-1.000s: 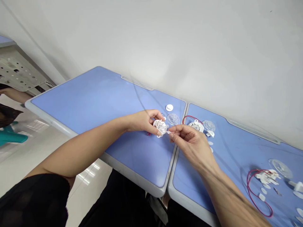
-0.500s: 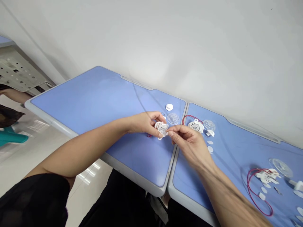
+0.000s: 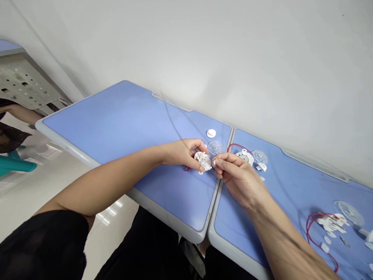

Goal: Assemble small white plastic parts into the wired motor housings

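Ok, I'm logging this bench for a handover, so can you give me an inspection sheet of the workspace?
surface: two blue tables, butted edge to edge.
job's things: white round part; small white piece.
clutter: clear disc, white cap, second white part, and a pile of white parts at far right.
hands: left hand grips the white round part; right hand pinches the small white piece.
cables: red wire by the second white part; red loop by the pile.
surroundings: white wall; teal chair; another person's arm at left.
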{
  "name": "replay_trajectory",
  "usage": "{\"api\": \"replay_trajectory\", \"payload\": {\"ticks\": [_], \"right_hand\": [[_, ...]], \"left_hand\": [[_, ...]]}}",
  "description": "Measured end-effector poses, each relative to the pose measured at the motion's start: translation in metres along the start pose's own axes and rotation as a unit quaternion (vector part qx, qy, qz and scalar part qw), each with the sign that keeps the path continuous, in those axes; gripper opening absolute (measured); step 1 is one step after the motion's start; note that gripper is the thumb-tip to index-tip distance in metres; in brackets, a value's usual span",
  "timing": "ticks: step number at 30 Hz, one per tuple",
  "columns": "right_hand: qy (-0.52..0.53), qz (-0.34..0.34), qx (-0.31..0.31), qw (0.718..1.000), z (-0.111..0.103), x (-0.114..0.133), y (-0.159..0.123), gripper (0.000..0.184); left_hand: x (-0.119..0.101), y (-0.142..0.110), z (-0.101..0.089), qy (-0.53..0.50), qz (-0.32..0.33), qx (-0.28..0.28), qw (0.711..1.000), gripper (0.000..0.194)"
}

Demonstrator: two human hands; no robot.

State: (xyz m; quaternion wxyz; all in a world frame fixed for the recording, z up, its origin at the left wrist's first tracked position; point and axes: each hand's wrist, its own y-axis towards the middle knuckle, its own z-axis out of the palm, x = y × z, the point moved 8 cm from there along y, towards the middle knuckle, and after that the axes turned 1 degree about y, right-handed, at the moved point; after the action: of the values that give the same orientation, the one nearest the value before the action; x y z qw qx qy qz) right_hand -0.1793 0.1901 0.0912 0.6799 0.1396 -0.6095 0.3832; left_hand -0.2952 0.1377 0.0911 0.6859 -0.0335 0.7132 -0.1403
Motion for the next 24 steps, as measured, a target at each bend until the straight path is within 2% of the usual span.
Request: {"api": "replay_trajectory", "payload": {"ticks": [7, 14, 24], "right_hand": [[0.034, 0.037, 0.022, 0.998, -0.001, -0.003, -0.003, 0.018], [0.025, 0.049, 0.013, 0.998, 0.0, -0.001, -0.006, 0.027], [-0.039, -0.027, 0.001, 0.999, -0.004, 0.013, -0.008, 0.027]], "left_hand": [[-0.001, 0.0, -0.002, -0.006, -0.001, -0.015, 1.0, 0.045], [-0.001, 0.002, -0.003, -0.033, 0.015, 0.0, 0.999, 0.047], [-0.002, 0.002, -0.002, -0.063, 0.026, 0.015, 0.998, 0.053]]}}
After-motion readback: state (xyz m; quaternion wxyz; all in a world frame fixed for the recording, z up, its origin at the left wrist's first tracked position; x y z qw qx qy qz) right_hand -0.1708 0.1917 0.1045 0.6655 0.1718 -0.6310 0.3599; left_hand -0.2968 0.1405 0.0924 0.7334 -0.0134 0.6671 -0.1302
